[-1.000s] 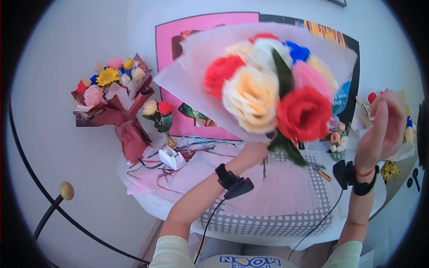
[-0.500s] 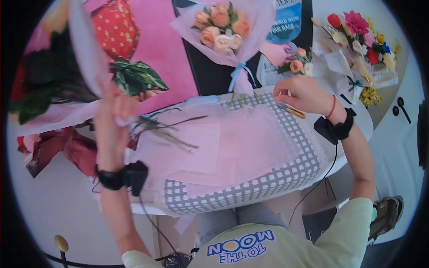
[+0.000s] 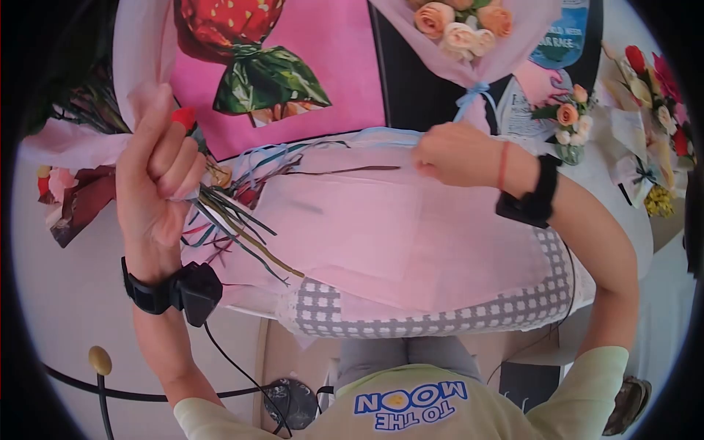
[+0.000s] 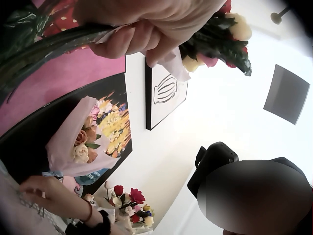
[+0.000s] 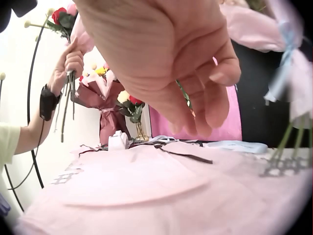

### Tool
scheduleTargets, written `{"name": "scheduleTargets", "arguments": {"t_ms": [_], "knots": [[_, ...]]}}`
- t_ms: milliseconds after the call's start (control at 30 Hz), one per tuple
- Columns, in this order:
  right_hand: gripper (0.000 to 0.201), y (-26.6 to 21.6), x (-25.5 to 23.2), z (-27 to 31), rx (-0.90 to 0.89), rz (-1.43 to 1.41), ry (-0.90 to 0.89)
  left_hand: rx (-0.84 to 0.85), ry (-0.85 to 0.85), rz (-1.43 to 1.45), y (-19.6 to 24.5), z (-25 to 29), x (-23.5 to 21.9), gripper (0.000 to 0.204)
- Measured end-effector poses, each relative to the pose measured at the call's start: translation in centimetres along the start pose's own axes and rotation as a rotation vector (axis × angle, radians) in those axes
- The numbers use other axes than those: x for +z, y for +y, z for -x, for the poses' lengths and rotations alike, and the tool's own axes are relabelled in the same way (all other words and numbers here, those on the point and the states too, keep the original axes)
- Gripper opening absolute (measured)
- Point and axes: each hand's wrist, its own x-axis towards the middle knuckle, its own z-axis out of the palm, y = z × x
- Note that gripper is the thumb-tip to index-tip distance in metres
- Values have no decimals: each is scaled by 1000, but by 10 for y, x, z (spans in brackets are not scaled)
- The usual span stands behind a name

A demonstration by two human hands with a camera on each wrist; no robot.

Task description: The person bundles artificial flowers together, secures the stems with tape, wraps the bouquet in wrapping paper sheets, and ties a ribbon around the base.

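At the left of the head view, my left hand grips a bouquet by its bundled stems; pale pink wrapping rises above the fist. The left wrist view shows the left hand curled round it, with cream, pink and red flowers beyond. Over the back of the pink paper sheets hovers my right hand. Its fingers are loosely bent in the right wrist view, where the right hand shows nothing held.
A peach-rose bouquet with a blue ribbon stands behind the right hand. Loose ribbons lie at the back left, near a white tape dispenser. A dark red wrapped bouquet is at the left, another bouquet at the right.
The bouquet has swung from the front centre to the far left in my left hand, stems now pointing toward the table. My right hand has come down from the right and moved inward.
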Motion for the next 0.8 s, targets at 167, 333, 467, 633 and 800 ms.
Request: {"name": "scheduleTargets", "arguments": {"t_ms": [167,333,467,633,800], "knots": [[6,4,21,-71,58,107,-61,-19,74,-107,5,-6,-15,29],[14,25,49,-97,161,232,-214,-61,123,-159,2,-12,-30,32],[14,29,55,-99,220,231,-198,-101,144,-153,-6,-17,-39,33],[8,29,38,-100,220,170,-82,-104,152,-129,-10,-22,-49,32],[11,20,-6,-102,193,-783,145,-116,117,-134,-10,-25,-59,31]]}}
